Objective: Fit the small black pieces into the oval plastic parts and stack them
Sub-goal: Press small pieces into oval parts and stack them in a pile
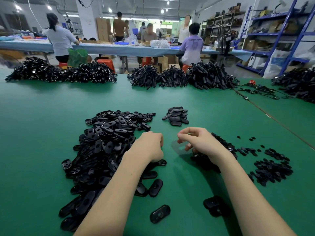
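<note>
L hand (150,145) curled; R hand (197,142) loose.

Glossy black oval parts (109,143) heaped left; small black pieces (271,169) scattered right, perhaps flat.

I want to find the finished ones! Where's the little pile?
In the head view, the little pile sits on the green table, beyond the right hand and just right of the big heap.

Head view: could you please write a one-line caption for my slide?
Two hands, left and right, work between a big pile of oval parts and small black pieces on a green table.
</note>
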The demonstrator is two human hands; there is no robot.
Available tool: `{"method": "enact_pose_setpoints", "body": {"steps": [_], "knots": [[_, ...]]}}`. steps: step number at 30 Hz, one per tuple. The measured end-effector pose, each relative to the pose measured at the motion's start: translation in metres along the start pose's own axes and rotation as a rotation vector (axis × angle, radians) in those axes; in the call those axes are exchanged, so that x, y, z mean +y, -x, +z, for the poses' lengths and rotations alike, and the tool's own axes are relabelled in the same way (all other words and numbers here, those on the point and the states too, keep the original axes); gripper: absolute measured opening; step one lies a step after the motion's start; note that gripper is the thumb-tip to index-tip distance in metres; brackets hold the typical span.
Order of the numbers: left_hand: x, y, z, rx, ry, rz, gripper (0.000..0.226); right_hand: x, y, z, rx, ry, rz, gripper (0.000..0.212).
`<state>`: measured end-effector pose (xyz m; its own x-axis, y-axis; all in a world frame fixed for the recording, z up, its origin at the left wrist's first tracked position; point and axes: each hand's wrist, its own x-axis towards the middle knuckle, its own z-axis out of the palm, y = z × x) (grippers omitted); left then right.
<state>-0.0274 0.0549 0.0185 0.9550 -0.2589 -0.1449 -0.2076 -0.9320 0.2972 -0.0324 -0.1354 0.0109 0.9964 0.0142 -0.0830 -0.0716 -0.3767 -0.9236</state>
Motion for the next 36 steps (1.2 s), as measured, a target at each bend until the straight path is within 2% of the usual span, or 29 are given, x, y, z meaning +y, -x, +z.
{"method": "enact_pose_setpoints", "body": {"steps": [5, 16, 19, 23, 26, 30, 34, 36], "knots": [[0.001, 0.003, -0.006, -0.035, 0.015, -0.005, 0.032, 0.001, -0.002, 0.001, -0.016, 0.0, 0.001, 0.01], [-0.001, 0.003, -0.003, 0.161, 0.008, 0.035, 0.035, 0.003, -0.001, -0.004, -0.023, 0.023, 0.0, 0.011], [-0.002, -0.001, 0.003, 0.223, 0.005, 0.073, 0.034, 0.0, 0.0, -0.014, -0.022, 0.127, -0.018, 0.01], [-0.004, -0.009, 0.008, 0.273, 0.063, 0.092, 0.036, -0.004, 0.001, -0.028, -0.037, 0.387, -0.029, 0.008], [-0.002, -0.011, 0.011, 0.312, 0.193, 0.106, 0.032, -0.006, 0.003, -0.032, -0.053, 0.563, -0.01, 0.007], [0.009, -0.01, 0.013, 0.428, 0.544, 0.099, 0.027, -0.009, 0.004, -0.033, -0.056, 0.718, 0.019, 0.007], [0.016, -0.009, 0.015, 0.405, 0.851, 0.108, 0.022, -0.012, 0.006, -0.034, -0.12, 0.778, 0.074, 0.004], [0.017, -0.007, 0.017, 0.395, 0.973, 0.125, 0.02, -0.013, 0.008, -0.033, -0.151, 0.799, 0.097, 0.012]]}}
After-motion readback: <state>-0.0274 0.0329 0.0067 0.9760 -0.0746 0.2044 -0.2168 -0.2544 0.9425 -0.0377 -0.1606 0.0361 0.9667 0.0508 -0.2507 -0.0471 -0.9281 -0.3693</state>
